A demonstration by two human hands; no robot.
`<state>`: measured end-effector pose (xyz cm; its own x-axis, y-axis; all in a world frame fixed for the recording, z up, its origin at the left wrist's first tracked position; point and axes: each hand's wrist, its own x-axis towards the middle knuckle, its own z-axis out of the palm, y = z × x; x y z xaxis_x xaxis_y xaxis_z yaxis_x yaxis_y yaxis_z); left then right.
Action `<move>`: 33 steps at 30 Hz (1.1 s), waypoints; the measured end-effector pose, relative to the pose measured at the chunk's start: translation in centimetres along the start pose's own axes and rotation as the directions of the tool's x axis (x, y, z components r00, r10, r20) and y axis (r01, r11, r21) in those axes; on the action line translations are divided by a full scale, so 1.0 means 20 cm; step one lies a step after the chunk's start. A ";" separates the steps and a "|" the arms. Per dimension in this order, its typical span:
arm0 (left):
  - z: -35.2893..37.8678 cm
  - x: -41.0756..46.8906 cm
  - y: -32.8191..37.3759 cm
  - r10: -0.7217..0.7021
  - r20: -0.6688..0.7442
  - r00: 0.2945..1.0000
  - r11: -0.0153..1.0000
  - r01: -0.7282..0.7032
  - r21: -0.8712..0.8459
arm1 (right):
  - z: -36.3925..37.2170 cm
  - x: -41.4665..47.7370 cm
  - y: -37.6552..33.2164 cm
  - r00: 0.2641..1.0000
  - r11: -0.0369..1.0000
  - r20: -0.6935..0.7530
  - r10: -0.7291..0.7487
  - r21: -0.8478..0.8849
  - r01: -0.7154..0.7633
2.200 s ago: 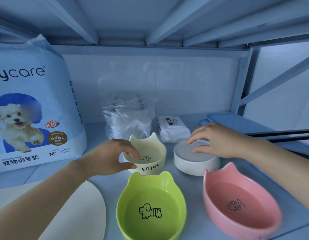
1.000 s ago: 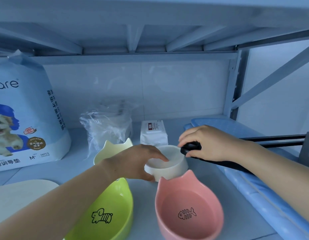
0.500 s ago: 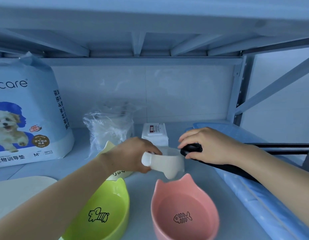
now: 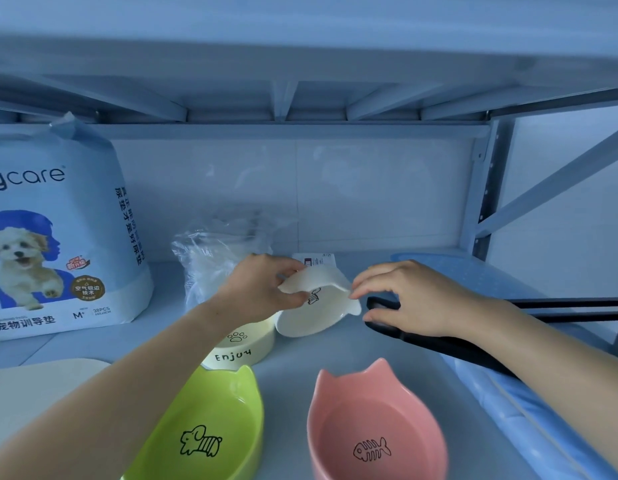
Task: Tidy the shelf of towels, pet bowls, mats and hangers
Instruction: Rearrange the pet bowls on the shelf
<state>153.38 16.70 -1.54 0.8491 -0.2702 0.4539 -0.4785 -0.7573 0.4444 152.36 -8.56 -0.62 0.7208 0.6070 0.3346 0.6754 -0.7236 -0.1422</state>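
Left grip (image 4: 266, 289) is clamped on the rim of a white cat-ear bowl (image 4: 314, 308), thumb on one face and fingers on the other. It holds the bowl tilted off the shelf (image 4: 335, 355) near the back, with a small drawing showing inside it. Right grip (image 4: 415, 299) is spread, its fingers nearly straight, their tips at the bowl's right ear; its palm lies over the end of a black hanger (image 4: 456, 344).

At the far left a big pack of pet training pads (image 4: 51, 220) stands upright, and a cream mat (image 4: 33, 386) lies flat in front of it. A crumpled clear plastic bag (image 4: 214, 258) sits at the back, behind the left forearm. Just under that wrist stands a cream bowl (image 4: 241, 344) marked "Enjoy" with a paw print. A green bowl (image 4: 210, 427) with a dog drawing stands at the front, beside a pink bowl (image 4: 373, 427) with a fishbone drawing; the two are apart. A white labelled packet (image 4: 318, 261) peeps out behind the held bowl. The hanger runs off to the right over a blue mat (image 4: 473, 271).
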 end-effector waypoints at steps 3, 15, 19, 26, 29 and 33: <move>0.00 0.01 -0.01 -0.103 -0.047 0.994 0.991 0.098 -0.090 | 0.01 0.01 -0.01 0.998 1.000 -0.057 0.006 0.006 -0.006; -0.04 -0.03 0.01 -0.482 -0.015 0.876 0.661 0.352 -0.663 | 0.15 0.08 -0.16 0.999 1.000 -0.025 -0.026 0.002 0.026; -0.02 -0.06 0.02 -0.527 0.072 0.847 0.545 0.401 -0.736 | 0.20 0.12 -0.21 0.999 0.999 -0.041 -0.023 0.029 0.024; -0.02 -0.10 0.04 -0.546 0.128 0.828 0.412 0.398 -0.820 | 0.22 0.15 -0.26 0.994 0.999 -0.101 -0.037 -0.023 0.035; -0.05 -0.12 0.01 -0.470 0.133 0.873 0.563 0.412 -0.716 | 0.19 0.16 -0.27 0.988 0.999 -0.145 -0.045 -0.013 0.044; -0.09 -0.13 -0.07 -0.142 0.001 0.990 0.987 0.142 -0.075 | 0.17 0.15 -0.28 0.996 0.999 -0.085 -0.032 0.036 0.035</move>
<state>151.32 19.54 -1.92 0.9088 -0.1603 0.3852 -0.3684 -0.7416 0.5606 151.32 -1.54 -1.96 0.6831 0.5997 0.4168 0.7054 -0.6896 -0.1638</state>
